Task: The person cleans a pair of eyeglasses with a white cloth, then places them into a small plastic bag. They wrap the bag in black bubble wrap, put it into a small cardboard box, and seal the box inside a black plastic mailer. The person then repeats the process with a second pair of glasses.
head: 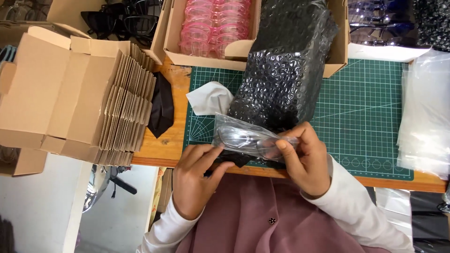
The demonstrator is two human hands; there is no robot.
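A clear bag point(243, 138) holding clear-framed glasses is gripped at the counter point(164, 145) edge by both hands: left hand point(194, 180) closed on its near end, right hand point(304, 159) pinching its far end. Pink glasses are stacked in an open carton point(187, 56). The bag's lower edge is hidden by fingers

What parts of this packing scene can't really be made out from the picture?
Head view:
- Clear plastic bag between both hands: its contents blur behind glare.
- Black bubble-wrap bundle: hides whatever is inside, and part of the cardboard box.
- Pink glasses: cut off by the top edge.
- Left hand fingertips: tucked under the bag.
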